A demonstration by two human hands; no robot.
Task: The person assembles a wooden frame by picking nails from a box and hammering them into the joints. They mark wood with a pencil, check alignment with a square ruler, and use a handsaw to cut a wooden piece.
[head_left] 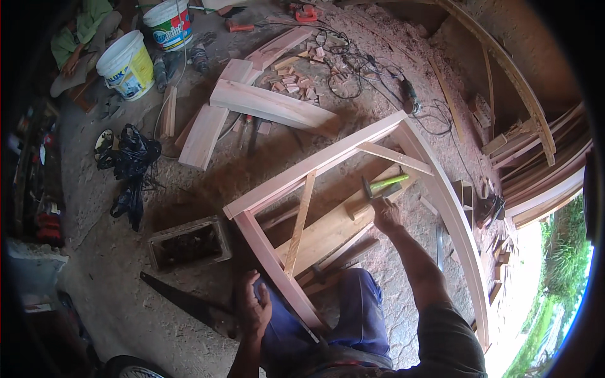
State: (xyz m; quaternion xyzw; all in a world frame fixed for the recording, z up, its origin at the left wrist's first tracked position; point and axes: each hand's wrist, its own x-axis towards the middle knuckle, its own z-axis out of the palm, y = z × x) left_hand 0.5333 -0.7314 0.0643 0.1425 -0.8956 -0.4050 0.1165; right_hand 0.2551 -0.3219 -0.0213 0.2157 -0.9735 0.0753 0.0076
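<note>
Curled around the head end of a green-handled hammer [388,183], my right hand [386,215] reaches through the wooden frame [315,165]; its fingertips are partly hidden. The hammer is just above a wide pale plank [334,220] below the frame. My left hand [254,309] is open and empty, its fingers loosely bent, beside the frame's near left rail [274,268]. The frame has straight rails, one long curved side [463,233] and two thin diagonal braces, one of them a brace [300,223] on the left. Its near end is by my legs.
A handsaw [186,297] lies left of my knees, near a rectangular box [189,244]. Thick boards [271,106] are piled ahead among offcuts [296,85]. A corded power tool [410,97] lies beyond the frame. Two paint buckets [129,69] stand far left, near a seated person [85,44].
</note>
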